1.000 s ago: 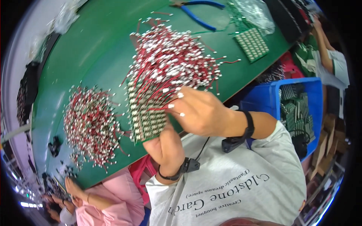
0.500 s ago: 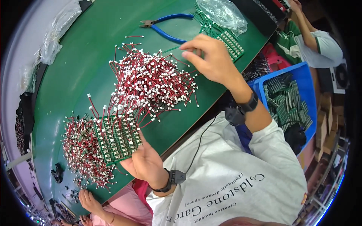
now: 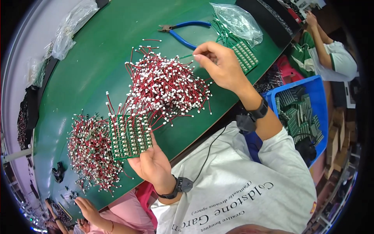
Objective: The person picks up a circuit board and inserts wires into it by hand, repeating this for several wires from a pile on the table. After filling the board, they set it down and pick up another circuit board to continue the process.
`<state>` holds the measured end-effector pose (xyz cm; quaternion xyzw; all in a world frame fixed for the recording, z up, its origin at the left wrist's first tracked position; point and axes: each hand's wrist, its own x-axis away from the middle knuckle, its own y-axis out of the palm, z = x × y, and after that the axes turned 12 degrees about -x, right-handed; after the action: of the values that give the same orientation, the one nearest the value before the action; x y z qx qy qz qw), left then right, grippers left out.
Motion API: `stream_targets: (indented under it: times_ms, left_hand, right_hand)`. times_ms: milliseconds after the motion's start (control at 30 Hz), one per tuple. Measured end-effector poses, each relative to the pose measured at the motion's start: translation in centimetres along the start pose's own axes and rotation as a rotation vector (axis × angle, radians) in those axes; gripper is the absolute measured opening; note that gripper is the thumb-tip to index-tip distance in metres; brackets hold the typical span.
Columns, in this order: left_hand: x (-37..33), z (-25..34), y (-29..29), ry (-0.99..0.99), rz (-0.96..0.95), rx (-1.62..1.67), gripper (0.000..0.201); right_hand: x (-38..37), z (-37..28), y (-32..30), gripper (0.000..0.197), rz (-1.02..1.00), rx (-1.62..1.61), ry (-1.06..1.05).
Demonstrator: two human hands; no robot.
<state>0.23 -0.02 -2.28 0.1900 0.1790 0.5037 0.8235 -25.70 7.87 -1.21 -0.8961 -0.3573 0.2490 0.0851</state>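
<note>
My left hand [image 3: 152,162] grips a green circuit board panel [image 3: 132,142] by its near right edge. Rows of small white parts cover the panel, and several red wires with white plugs stand along its far edge. Past it lies a large heap of red wires with white connectors [image 3: 167,85]. Over that heap's far right side, my right hand [image 3: 220,64] has thumb and forefinger pinched together. A thin green strip [image 3: 187,56] shows at those fingertips. What they pinch is too small to make out.
Blue-handled cutters [image 3: 183,33], a clear plastic bag [image 3: 237,23] and another board panel [image 3: 245,56] lie at the far right. A second wire heap [image 3: 93,152] is left of my panel. A blue bin of boards [image 3: 321,117] stands right. A co-worker's hand [image 3: 89,210] is lower left.
The view has shifted, so the table things appear farther right. My right hand has come slightly nearer with its fingers still pinched. My left hand keeps its grip on the circuit board panel.
</note>
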Motion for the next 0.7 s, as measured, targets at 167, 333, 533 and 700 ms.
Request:
stream_targets:
  times_ms: [167, 333, 533, 700]
  left_hand:
    - [-0.5, 0.1, 1.1, -0.027, 0.135, -0.007, 0.063]
    - [-0.5, -0.4, 1.5, -0.068, 0.071, 0.015, 0.068]
    - [0.2, 0.3, 1.7, -0.031, 0.060, -0.205, 0.079]
    - [0.3, 0.5, 1.3, 0.050, -0.037, -0.217, 0.075]
  right_hand:
    - [1.8, -4.9, 1.1, 0.010, -0.134, -0.531, 0.186]
    - [4.4, -11.3, 3.7, 0.010, -0.393, -0.328, -0.113]
    - [5.0, -11.2, 8.8, 0.015, -0.357, -0.243, -0.450]
    - [3.7, -11.3, 9.8, 0.015, -0.253, -0.189, -0.438]
